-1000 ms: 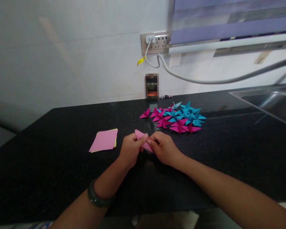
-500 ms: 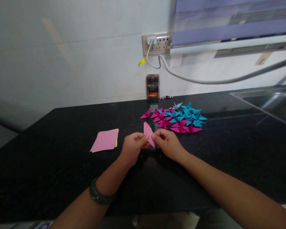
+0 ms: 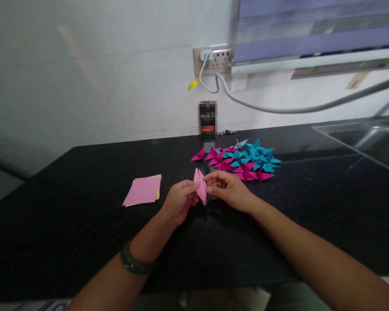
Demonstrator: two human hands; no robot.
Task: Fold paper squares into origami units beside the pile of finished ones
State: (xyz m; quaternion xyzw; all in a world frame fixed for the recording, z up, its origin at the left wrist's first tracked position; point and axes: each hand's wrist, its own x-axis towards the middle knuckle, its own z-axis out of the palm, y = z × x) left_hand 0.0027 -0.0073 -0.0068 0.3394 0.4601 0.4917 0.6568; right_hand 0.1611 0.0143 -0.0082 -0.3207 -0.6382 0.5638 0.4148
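Observation:
Over the black counter I hold a light pink folded origami paper, a narrow pointed diamond with a split upper tip. My left hand pinches its left side, thumb on the front and the other fingers curled behind. At its right edge is my right hand, with index finger and thumb a little apart and both touching the paper. Beyond the hands lie several magenta paper cranes and several blue paper cranes in a cluster. Pink square paper rests on yellow paper to the left.
A phone-like object with a blurred screen leans against the wall, beside a small beaded string. A grey cable hangs from the wall socket. The sink is at the right.
My right index finger has lifted and extended to the paper's upper right edge, apart from the thumb. The folded paper has turned slightly more upright.

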